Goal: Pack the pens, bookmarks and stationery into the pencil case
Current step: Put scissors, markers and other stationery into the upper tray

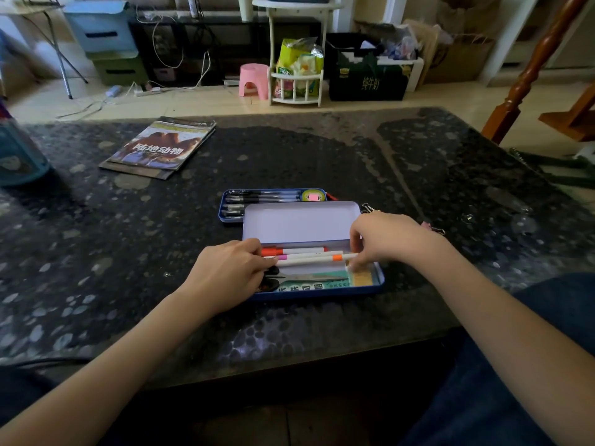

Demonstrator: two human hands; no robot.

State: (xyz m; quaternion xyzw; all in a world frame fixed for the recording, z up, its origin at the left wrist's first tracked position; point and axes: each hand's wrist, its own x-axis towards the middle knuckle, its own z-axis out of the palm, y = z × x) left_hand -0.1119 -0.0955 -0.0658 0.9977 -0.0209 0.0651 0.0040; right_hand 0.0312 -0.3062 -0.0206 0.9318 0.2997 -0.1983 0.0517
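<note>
A blue tin pencil case [322,292] lies open on the dark table, its pale lid [299,222] raised at the back. Inside lie white markers with orange and pink bands [302,251], black-handled scissors [309,277] and green and yellow bookmarks [341,282]. Both hands hold one white marker with an orange band [317,260] level over the case: my left hand [230,273] pinches its left end, my right hand [383,239] its right end. Behind the lid sits a blue inner tray [225,204] with several black pens and a roll of tape [311,196].
Binder clips [369,208] lie right of the case, a pink one [433,227] past my right wrist. A stack of magazines [161,146] rests far left. A blue container [16,152] stands at the left edge. The near table edge runs below my forearms.
</note>
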